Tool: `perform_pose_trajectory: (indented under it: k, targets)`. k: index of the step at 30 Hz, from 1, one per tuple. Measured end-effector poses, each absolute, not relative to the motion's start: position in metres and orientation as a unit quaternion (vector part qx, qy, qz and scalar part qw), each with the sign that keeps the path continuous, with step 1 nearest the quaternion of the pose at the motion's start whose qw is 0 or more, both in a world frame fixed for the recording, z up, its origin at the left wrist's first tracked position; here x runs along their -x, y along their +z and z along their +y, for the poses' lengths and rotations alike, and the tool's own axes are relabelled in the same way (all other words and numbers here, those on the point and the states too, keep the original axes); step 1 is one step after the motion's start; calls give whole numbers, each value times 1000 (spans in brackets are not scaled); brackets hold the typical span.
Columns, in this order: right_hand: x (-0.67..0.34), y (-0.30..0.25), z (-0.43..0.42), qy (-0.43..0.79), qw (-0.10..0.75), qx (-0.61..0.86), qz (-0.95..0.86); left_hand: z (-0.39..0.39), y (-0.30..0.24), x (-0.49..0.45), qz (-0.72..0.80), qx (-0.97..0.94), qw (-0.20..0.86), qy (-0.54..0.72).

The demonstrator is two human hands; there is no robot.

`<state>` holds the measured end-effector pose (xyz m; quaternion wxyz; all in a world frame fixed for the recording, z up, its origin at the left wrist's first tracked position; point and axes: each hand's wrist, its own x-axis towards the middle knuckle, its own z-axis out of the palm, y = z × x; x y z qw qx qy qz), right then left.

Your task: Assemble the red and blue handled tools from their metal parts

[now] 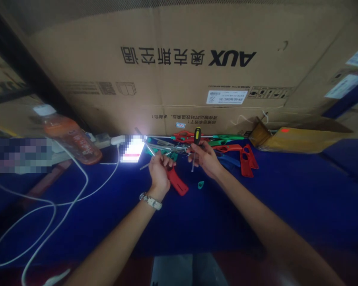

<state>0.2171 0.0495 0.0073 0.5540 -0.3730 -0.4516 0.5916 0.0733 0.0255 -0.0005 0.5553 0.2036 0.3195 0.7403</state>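
Note:
My left hand (159, 171) is closed around a red long-neck lighter (178, 182). Its handle sticks out below my fingers, and a thin metal tube points up and left from the hand. In my right hand (207, 159) is a screwdriver (197, 136) with a yellow and black handle, held with its handle up and its shaft slanting down. The two hands are close together but apart. A small green plastic piece (201, 184) lies on the blue table surface below my right hand. Behind the hands is a pile of red and green lighters (185, 137) with metal tubes.
Red plastic handle parts (248, 161) lie right of the pile. A yellow package (304, 139) sits at the back right. To the left are a lit screen (133, 149), a drink bottle (73, 137) and looping white cables (85, 174). A large cardboard box (173, 87) stands behind.

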Motion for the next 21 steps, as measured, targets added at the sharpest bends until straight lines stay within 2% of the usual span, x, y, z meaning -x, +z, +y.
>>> perform_pose_trajectory:
  k: [6,12,16,21]
  targets:
    - [-214,2,37,639,566,327,-405,27,-14,-69,401,-237,459,757]
    - [-221,10,34,586,593,338,-436,22,-7,-72,341,-267,490,757]
    - [-218,20,29,500,469,416,-597,22,12,-72,282,-219,501,788]
    - [-218,28,22,486,276,378,-737,12,17,-70,291,-196,489,799]
